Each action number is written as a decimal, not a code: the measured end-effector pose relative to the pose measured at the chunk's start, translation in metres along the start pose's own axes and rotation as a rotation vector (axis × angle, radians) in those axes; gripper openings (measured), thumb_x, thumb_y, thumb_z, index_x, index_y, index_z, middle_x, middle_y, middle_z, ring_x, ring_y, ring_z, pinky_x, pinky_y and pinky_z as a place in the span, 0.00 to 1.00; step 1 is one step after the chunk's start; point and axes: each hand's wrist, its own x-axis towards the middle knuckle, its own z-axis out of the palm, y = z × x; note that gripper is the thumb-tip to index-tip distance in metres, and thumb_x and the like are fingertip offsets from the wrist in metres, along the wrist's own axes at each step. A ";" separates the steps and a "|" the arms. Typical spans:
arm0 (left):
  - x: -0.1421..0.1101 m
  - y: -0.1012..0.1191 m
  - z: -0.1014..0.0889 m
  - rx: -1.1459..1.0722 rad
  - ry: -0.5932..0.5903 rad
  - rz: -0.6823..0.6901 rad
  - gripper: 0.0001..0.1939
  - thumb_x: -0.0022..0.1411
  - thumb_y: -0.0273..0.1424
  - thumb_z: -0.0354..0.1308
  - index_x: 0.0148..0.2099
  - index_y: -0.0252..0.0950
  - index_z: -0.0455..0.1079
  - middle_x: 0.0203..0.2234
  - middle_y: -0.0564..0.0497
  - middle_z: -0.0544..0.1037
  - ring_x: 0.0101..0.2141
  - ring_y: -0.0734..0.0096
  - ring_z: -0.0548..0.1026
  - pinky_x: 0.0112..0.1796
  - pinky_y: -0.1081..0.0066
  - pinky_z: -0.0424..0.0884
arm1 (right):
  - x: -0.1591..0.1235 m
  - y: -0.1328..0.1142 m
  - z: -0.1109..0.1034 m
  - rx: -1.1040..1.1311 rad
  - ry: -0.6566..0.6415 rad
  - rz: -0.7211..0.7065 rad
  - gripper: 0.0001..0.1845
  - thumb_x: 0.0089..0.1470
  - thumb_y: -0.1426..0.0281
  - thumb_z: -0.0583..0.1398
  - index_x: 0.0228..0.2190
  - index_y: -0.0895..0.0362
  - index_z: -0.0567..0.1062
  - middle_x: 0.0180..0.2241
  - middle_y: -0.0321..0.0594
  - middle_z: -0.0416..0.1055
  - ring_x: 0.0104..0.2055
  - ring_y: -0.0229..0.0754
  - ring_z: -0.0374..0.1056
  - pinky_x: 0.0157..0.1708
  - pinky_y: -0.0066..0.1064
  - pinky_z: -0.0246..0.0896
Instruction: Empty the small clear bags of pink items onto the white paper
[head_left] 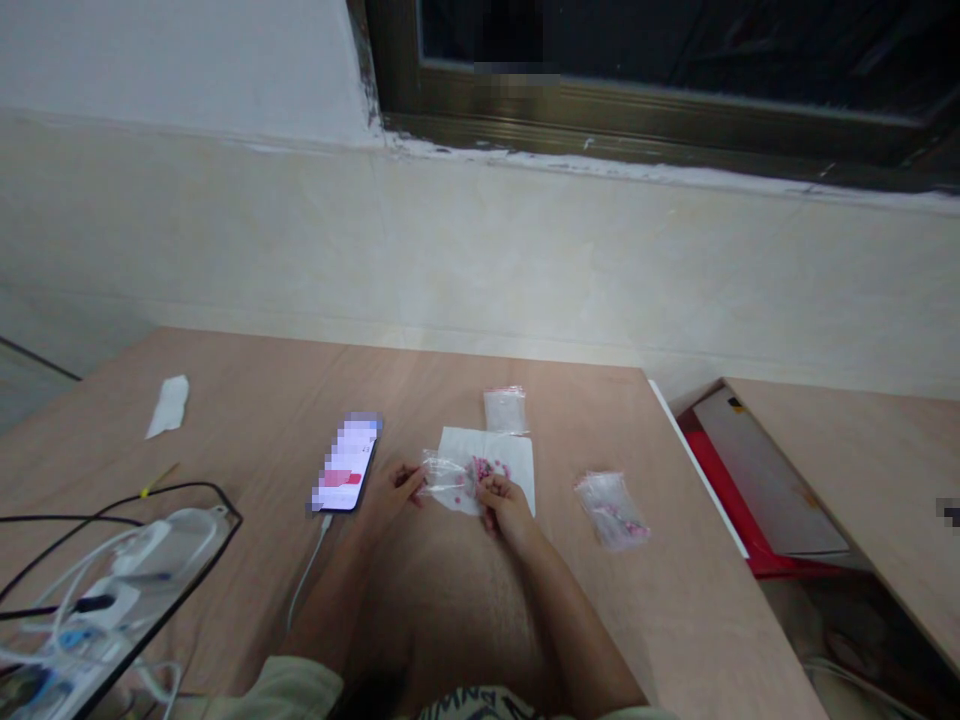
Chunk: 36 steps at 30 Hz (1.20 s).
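Note:
A small clear plastic bag (448, 474) is stretched between my two hands above a white sheet of paper (523, 455). My left hand (401, 487) pinches the bag's left end. At its other end my right hand (504, 505) has thumb and fingers closed on the bag. Small pink and dark red pieces (491, 467) lie by my right fingertips, some loose on the paper; I cannot tell whether some are inside the bag. Beyond the paper lies a stack of clear zip bags (505, 410). Another clear bag (613, 511) with pink pieces rests to the right.
Left of my left hand a lit phone (347, 465) lies on the table, with a white charging cable (306, 577). A power strip (161, 560) with tangled cables fills the near left. A crumpled tissue (168, 406) lies farther back. Right of the table, a red-edged box (757, 490) sits in a gap.

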 end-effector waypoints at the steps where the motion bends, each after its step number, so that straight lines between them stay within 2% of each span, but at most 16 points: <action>1: -0.001 0.002 0.001 -0.006 -0.007 0.012 0.15 0.44 0.42 0.58 0.24 0.34 0.65 0.16 0.57 0.68 0.17 0.75 0.67 0.21 0.73 0.65 | 0.000 -0.001 0.000 0.006 0.007 0.000 0.15 0.35 0.60 0.61 0.19 0.56 0.63 0.06 0.25 0.56 0.05 0.30 0.48 0.04 0.22 0.38; 5: -0.007 0.006 0.004 -0.048 -0.080 0.016 0.17 0.47 0.45 0.54 0.26 0.34 0.64 0.15 0.58 0.67 0.18 0.76 0.67 0.21 0.74 0.65 | -0.002 -0.004 0.002 0.048 0.030 -0.004 0.16 0.34 0.59 0.61 0.18 0.55 0.61 0.06 0.25 0.57 0.05 0.30 0.48 0.04 0.22 0.40; 9: -0.015 0.006 0.005 0.044 -0.164 -0.084 0.20 0.48 0.48 0.51 0.21 0.36 0.59 0.11 0.60 0.60 0.13 0.79 0.59 0.14 0.77 0.56 | -0.004 -0.005 0.003 0.089 0.010 0.016 0.18 0.32 0.59 0.62 0.18 0.55 0.60 0.08 0.24 0.58 0.06 0.30 0.50 0.04 0.22 0.43; 11: -0.017 0.008 0.005 0.086 -0.143 -0.091 0.20 0.49 0.48 0.49 0.20 0.36 0.58 0.11 0.61 0.58 0.12 0.80 0.56 0.14 0.77 0.53 | -0.005 -0.006 0.003 0.103 0.005 0.020 0.18 0.31 0.59 0.62 0.18 0.55 0.60 0.09 0.24 0.59 0.06 0.29 0.50 0.04 0.22 0.44; 17: -0.022 0.028 0.009 0.169 -0.134 0.017 0.19 0.51 0.46 0.48 0.20 0.36 0.58 0.11 0.60 0.58 0.15 0.78 0.57 0.17 0.76 0.52 | -0.004 -0.005 0.003 0.110 -0.009 0.018 0.18 0.33 0.59 0.62 0.19 0.55 0.60 0.10 0.25 0.60 0.07 0.30 0.51 0.05 0.23 0.45; 20: -0.023 0.037 0.012 0.188 -0.072 0.038 0.19 0.51 0.46 0.48 0.19 0.37 0.58 0.11 0.60 0.57 0.15 0.78 0.56 0.17 0.76 0.51 | -0.004 -0.004 0.002 0.118 -0.024 0.005 0.18 0.33 0.58 0.62 0.19 0.55 0.60 0.10 0.26 0.61 0.07 0.30 0.51 0.05 0.23 0.46; 29: -0.018 0.039 0.024 0.179 -0.075 0.077 0.18 0.54 0.45 0.45 0.22 0.37 0.56 0.12 0.61 0.56 0.14 0.79 0.56 0.17 0.76 0.53 | -0.003 -0.003 0.002 0.090 -0.015 0.002 0.19 0.34 0.56 0.62 0.20 0.56 0.60 0.10 0.25 0.61 0.06 0.29 0.50 0.04 0.22 0.43; 36: -0.014 0.049 0.022 0.203 -0.042 0.079 0.19 0.53 0.45 0.46 0.19 0.37 0.55 0.11 0.60 0.56 0.13 0.78 0.56 0.16 0.76 0.51 | -0.001 -0.002 0.001 0.095 -0.013 -0.003 0.22 0.34 0.52 0.61 0.21 0.55 0.61 0.11 0.24 0.60 0.07 0.28 0.50 0.04 0.21 0.42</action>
